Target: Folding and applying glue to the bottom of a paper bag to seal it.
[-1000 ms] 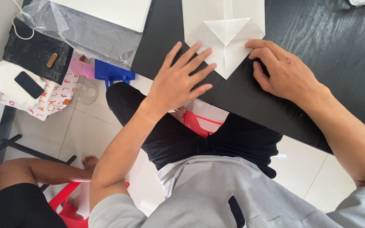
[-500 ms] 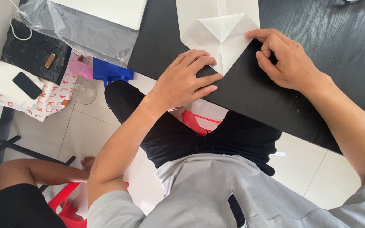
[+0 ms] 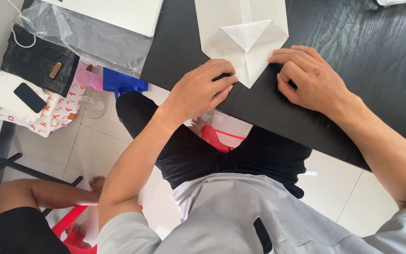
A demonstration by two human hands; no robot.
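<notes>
A white sheet of paper (image 3: 240, 28), folded to a point toward me, lies on the black wooden table (image 3: 353, 56). My left hand (image 3: 203, 89) rests with curled fingers at the table's near edge, its fingertips touching the paper's lower left edge near the tip. My right hand (image 3: 311, 80) presses its bent fingers on the table against the paper's lower right edge. Neither hand lifts the sheet.
A clear plastic bag (image 3: 90, 37) with white sheets hangs off the table's left end. On the tiled floor lie a black pouch (image 3: 38, 61), a phone (image 3: 30, 97) on a printed cloth, a blue bag (image 3: 121, 82) and a glass (image 3: 94, 104). Another person's leg (image 3: 38, 195) is at lower left.
Both hands have slid back off the paper toward its pointed tip; the left hand's fingers, spread flat a second ago, are curled now. The view shifted slightly.
</notes>
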